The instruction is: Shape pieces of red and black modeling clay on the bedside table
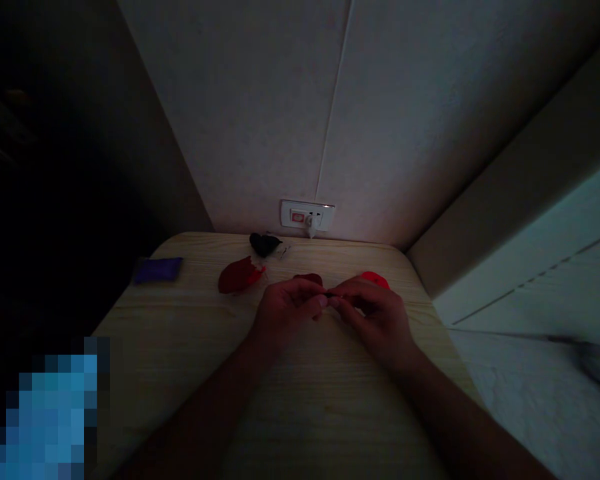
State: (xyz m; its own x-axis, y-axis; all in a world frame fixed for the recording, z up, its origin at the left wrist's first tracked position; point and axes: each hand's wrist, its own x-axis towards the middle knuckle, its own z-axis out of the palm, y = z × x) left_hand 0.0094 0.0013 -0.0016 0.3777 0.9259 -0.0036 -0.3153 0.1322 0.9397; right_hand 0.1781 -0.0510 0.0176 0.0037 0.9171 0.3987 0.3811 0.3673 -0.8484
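Note:
Both hands meet over the middle of a pale wooden tabletop [300,400]. My left hand [285,307] pinches a small dark piece [331,295] between thumb and fingers. From the other side my right hand [377,313] pinches the same piece; it is too small and dim to name. Just behind the fingertips lies a dark red piece [308,278], partly hidden. A bright red piece [376,279] shows behind my right hand. Left of my left hand rests a larger dark red piece with a ragged right edge [237,276].
A black lump [264,244] lies at the table's back edge, with a small clear scrap [283,251] beside it. The purple packet [158,270] sits at the left edge. Behind the table, a wall socket [307,215] holds a white plug. The room is dim.

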